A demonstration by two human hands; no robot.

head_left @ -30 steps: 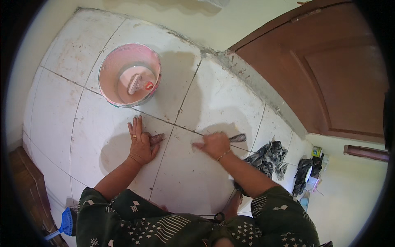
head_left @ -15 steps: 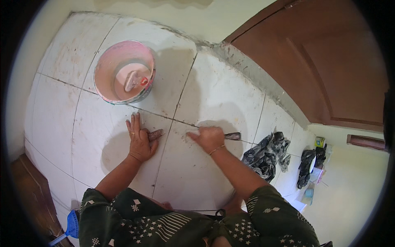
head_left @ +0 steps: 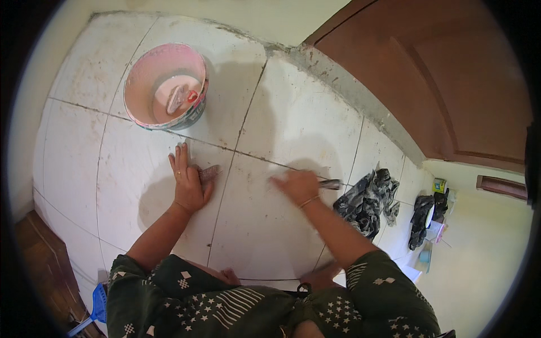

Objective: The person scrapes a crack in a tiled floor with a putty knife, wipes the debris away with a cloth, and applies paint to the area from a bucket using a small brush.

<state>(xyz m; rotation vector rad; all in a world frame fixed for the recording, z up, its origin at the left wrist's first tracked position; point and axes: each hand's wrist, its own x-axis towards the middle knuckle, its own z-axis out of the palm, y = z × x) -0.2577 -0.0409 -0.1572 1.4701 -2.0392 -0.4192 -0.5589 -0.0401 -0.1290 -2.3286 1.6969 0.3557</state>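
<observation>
My left hand (head_left: 187, 181) lies flat on the white floor tile (head_left: 141, 174), fingers spread, with a small brownish scrap (head_left: 209, 173) under its thumb side. My right hand (head_left: 297, 186) is blurred and grips a dark metal tool (head_left: 330, 183) whose end sticks out to the right, along the tile joint (head_left: 265, 160). A pink bucket (head_left: 165, 85) with pale mix and a small trowel in it stands on the tile beyond my left hand.
A brown wooden door (head_left: 445, 79) and a rough cement threshold (head_left: 349, 90) run along the upper right. A crumpled dark cloth (head_left: 366, 200) lies right of my right hand. More dark cloth and small containers (head_left: 428, 217) lie farther right. Blue plastic item (head_left: 97, 304) at lower left.
My right hand has slid left and back along the joint with the tool. My left hand stays flat on the tile. The view has tilted slightly.
</observation>
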